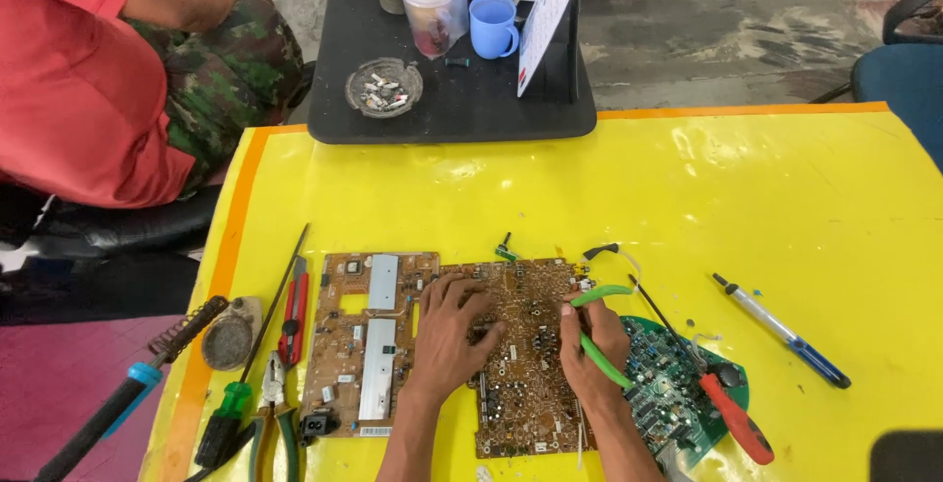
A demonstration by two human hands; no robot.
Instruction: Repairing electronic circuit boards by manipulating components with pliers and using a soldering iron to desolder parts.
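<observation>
- Table cover (786, 187): glossy yellow plastic sheet, wrinkled.
- Circuit board (521, 364): matt brown laminate, metal solder points.
- Cutters (597, 330): smooth green plastic grips, held in right hand (592, 349).
- Cup (491, 25): smooth blue plastic.
- Ashtray (384, 86): clear glass.

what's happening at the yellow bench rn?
A person is bent over a brown circuit board lying solder side up on the yellow table. Their left hand presses flat on the board, and their right hand holds green-handled cutters with the tip at the board's right edge. A second brown board with silver heat sinks lies to the left, a green round circuit board to the right. Another person in a red shirt sits at upper left.
</observation>
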